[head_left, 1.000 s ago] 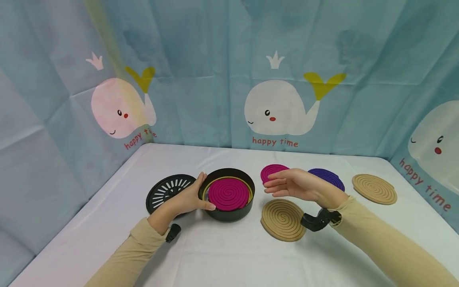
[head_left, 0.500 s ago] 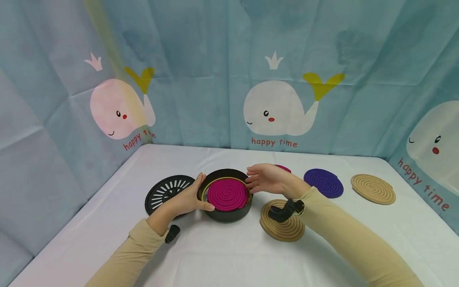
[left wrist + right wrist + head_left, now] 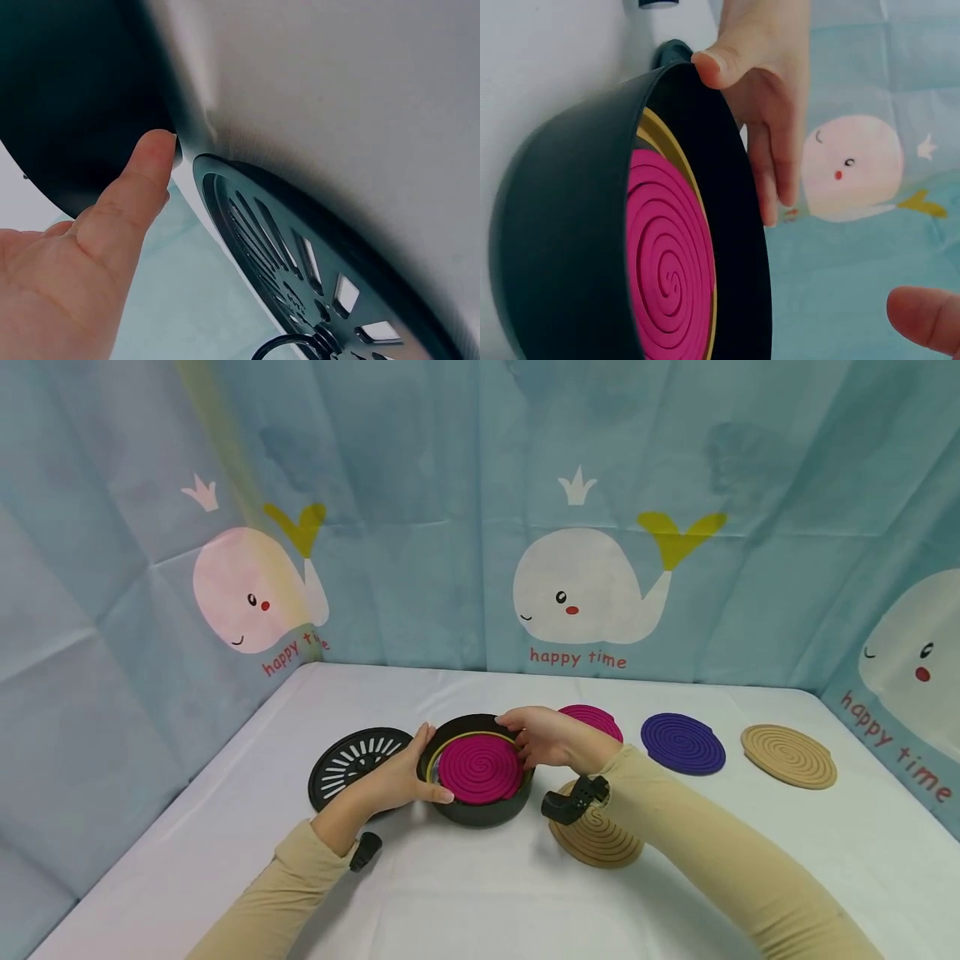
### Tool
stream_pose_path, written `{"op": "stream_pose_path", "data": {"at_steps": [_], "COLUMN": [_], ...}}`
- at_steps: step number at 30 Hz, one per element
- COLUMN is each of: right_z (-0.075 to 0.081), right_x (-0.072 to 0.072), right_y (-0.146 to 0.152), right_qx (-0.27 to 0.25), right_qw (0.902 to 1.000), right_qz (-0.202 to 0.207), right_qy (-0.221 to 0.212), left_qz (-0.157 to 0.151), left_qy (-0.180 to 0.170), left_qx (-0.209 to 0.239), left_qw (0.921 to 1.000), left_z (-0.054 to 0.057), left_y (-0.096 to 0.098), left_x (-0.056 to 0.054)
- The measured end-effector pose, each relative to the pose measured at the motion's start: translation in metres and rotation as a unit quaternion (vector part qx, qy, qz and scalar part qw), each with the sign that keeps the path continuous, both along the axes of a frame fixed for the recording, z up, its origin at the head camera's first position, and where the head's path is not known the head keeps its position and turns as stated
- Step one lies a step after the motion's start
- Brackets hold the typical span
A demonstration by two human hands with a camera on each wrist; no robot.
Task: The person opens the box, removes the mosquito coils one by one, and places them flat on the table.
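Observation:
A deep round black pan (image 3: pixel 480 814) stands on the table, holding a magenta spiral trivet (image 3: pixel 480 767) inside a yellow ring (image 3: pixel 676 146). My left hand (image 3: pixel 393 777) grips the pan's left side, thumb toward the front and fingers round the back. Its index finger (image 3: pixel 142 169) lies against the dark outer wall in the left wrist view. At the pan's right rim is my right hand (image 3: pixel 551 739), fingers loosely bent over the edge. Whether they touch the rim or the trivet, I cannot tell. Only one fingertip (image 3: pixel 922 315) of that hand shows in the right wrist view.
A slotted black disc (image 3: pixel 330 772) with a ring handle lies left of the pan. To the right lie another magenta trivet (image 3: pixel 596 718), a purple one (image 3: pixel 682 743), a far tan one (image 3: pixel 789 756) and a nearer tan one (image 3: pixel 600 843), partly under my wrist.
My right hand has moved left from above the loose trivets to the pan's right rim, and its fingers have bent downward. The left hand has kept its hold on the pan.

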State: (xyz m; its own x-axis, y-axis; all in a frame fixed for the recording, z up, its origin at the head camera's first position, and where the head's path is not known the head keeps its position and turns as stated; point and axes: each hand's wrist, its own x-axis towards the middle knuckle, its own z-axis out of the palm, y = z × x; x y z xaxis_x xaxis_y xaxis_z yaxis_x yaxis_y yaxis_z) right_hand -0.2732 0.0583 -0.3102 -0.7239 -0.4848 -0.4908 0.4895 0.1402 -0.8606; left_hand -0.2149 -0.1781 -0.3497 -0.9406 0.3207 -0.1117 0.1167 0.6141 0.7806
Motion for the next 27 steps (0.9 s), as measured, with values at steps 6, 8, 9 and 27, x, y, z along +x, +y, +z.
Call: {"op": "stream_pose_path", "data": {"at_steps": [6, 8, 9, 27], "right_z": [0.0014, 0.0017, 0.0020, 0.0074], "right_x": [0.0003, -0.0001, -0.0002, 0.0017], "right_y": [-0.0005, 0.0001, 0.0004, 0.0030], "right_qx": [0.010, 0.010, 0.010, 0.004], "right_qw": [0.9999, 0.9999, 0.9999, 0.9993], "right_qz": [0.008, 0.010, 0.010, 0.032], "right_qy": [-0.001, 0.000, 0.001, 0.018], "left_qz": [0.000, 0.000, 0.001, 0.004], "left_qy": [-0.001, -0.001, -0.001, -0.003], "left_qx": [0.001, -0.001, -0.001, 0.001], "left_qw": [1.0000, 1.0000, 1.0000, 1.0000], "left_z": [-0.0006, -0.0006, -0.0007, -0.0001], "left_y": [0.0007, 0.0008, 0.0007, 0.0009], "left_x": [-0.0005, -0.0007, -0.0009, -0.0009]}}
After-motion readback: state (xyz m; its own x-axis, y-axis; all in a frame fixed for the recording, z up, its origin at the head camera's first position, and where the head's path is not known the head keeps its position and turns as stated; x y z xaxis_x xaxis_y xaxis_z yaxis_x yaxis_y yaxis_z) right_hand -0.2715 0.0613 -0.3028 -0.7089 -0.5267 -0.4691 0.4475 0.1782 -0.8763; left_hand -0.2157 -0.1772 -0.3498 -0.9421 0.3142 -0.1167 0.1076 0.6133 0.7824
